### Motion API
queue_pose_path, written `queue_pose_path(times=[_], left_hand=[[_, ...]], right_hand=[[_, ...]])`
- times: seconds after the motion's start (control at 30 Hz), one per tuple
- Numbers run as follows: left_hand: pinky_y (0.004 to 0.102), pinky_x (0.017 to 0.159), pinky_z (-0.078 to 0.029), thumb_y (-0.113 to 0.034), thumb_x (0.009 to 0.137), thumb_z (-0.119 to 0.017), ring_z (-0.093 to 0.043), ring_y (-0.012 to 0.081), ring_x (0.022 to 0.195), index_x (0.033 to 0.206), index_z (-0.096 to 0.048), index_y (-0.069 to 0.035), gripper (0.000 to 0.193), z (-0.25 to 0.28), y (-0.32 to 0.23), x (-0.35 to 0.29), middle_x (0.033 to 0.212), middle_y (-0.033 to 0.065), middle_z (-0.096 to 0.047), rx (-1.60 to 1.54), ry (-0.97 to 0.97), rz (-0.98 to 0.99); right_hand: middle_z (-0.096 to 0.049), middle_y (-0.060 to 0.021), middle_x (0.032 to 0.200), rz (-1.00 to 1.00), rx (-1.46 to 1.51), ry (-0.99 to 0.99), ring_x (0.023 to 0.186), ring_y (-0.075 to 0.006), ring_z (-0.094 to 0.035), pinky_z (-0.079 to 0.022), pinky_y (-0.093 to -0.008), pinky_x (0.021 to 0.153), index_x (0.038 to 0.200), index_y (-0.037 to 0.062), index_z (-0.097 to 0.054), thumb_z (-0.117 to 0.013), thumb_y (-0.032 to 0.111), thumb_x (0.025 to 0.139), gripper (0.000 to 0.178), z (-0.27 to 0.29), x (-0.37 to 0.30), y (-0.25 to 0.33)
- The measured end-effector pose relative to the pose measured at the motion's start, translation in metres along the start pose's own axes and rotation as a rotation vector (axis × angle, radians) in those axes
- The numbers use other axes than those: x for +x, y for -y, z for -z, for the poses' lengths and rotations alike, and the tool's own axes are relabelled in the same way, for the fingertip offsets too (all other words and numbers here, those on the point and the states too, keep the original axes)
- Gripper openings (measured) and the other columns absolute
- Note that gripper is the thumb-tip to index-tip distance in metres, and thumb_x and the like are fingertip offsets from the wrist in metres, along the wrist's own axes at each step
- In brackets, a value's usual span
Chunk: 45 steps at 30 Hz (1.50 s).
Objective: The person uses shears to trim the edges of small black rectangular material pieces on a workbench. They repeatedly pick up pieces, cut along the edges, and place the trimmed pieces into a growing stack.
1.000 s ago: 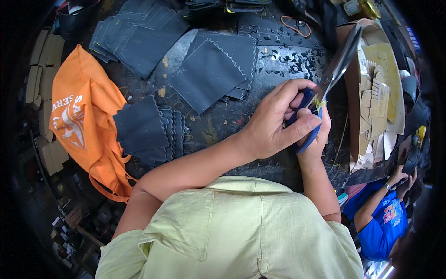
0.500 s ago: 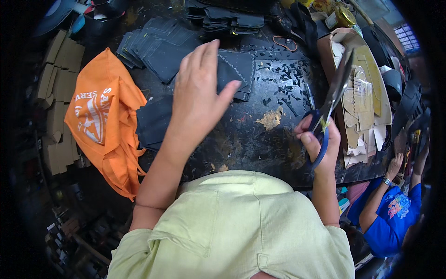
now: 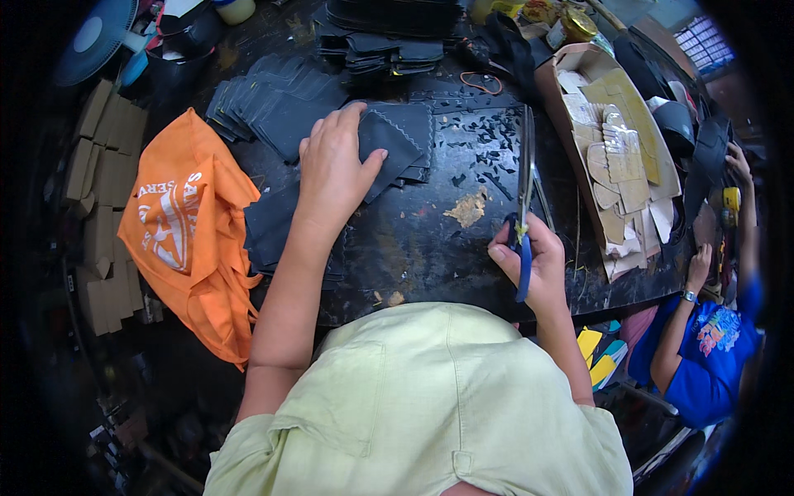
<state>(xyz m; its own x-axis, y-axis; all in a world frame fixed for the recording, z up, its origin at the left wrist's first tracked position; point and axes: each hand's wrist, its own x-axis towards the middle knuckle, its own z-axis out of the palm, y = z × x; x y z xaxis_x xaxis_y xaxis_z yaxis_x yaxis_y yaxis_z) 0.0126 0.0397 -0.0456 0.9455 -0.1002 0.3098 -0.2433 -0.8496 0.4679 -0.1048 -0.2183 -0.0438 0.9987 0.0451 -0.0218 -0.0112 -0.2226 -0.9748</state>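
Note:
My left hand (image 3: 337, 169) rests with fingers stretched and thumb apart at the left side of some black sheet pieces with zigzag-cut edges (image 3: 393, 136). Nothing shows in its grip, though the undersides of the fingers are hidden. My right hand (image 3: 542, 269) is closed around the blue handles of a pair of scissors (image 3: 525, 178), whose long blades point away from me over the table. Behind my left hand, more black pieces (image 3: 277, 103) lie fanned out in an overlapping stack. Other black pieces (image 3: 273, 227) sit beside my left wrist.
Small black offcuts (image 3: 484, 132) are scattered on the dark table (image 3: 397, 264). An orange cloth (image 3: 190, 215) hangs at the left edge. On the right stands a cardboard box (image 3: 571, 140) of pale templates. Farther right, a person in a blue shirt (image 3: 703, 364) works.
My left hand has come down and slightly left onto the black pieces. My right hand has moved left with the scissors, whose blades now stand more upright in view.

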Motion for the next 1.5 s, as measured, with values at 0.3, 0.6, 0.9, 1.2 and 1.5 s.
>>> queue_pose_path(times=[0.3,0.6,0.9,1.2,1.5], left_hand=[[0.0271,0.073,-0.047,-0.007,0.077,-0.073,-0.062,0.0162,0.081,0.095,-0.068,0.001,0.02,0.024,-0.035,-0.002,0.088,0.007,-0.064,-0.617,0.287,-0.15],[0.0368,0.107,-0.041,-0.071,0.072,-0.066,-0.049,0.0251,0.127,0.148,-0.027,0.003,0.113,-0.002,-0.067,-0.021,0.141,0.0183,-0.043,-1.964,0.768,0.188],[0.0338,0.095,-0.051,-0.01,0.095,-0.061,-0.063,0.0201,0.108,0.122,-0.058,0.003,0.031,-0.027,-0.1,-0.043,0.116,0.0129,-0.065,-1.578,0.39,0.379],[0.0324,0.085,-0.058,-0.005,0.089,-0.067,-0.068,0.0206,0.097,0.109,-0.063,0.0,0.021,-0.018,-0.09,-0.012,0.102,0.0122,-0.068,-1.722,0.2,0.559],[0.0336,0.082,-0.059,0.002,0.084,-0.07,-0.07,0.0207,0.091,0.105,-0.062,0.001,0.023,-0.025,-0.095,-0.003,0.1,0.0118,-0.069,-1.666,0.083,0.492]], right_hand=[[-0.06,-0.0006,0.078,0.054,0.152,-0.172,0.074,-0.0058,-0.056,-0.046,-0.0221,0.067,0.091,0.0017,-0.059,-0.084,0.013,0.074,0.032,-0.011,0.006,0.009],[-0.057,0.0048,0.077,-0.137,0.486,-0.212,0.07,-0.0031,-0.05,-0.039,-0.0186,0.064,0.088,0.006,-0.061,-0.079,0.017,0.077,0.024,0.0,0.016,0.025],[-0.066,-0.0058,0.099,-0.035,0.336,-0.2,0.081,-0.007,-0.058,-0.046,-0.0218,0.074,0.092,0.0009,-0.062,-0.076,0.009,0.081,0.019,-0.011,0.04,0.025],[-0.066,-0.0069,0.083,-0.204,0.321,0.183,0.075,-0.0115,-0.063,-0.052,-0.0255,0.07,0.096,0.0005,-0.059,-0.068,0.018,0.091,0.02,0.018,-0.003,0.013],[-0.063,-0.0044,0.081,-0.26,0.285,0.216,0.076,-0.0108,-0.061,-0.049,-0.0246,0.072,0.09,0.002,-0.059,-0.069,0.021,0.089,0.021,0.006,-0.027,0.002]])
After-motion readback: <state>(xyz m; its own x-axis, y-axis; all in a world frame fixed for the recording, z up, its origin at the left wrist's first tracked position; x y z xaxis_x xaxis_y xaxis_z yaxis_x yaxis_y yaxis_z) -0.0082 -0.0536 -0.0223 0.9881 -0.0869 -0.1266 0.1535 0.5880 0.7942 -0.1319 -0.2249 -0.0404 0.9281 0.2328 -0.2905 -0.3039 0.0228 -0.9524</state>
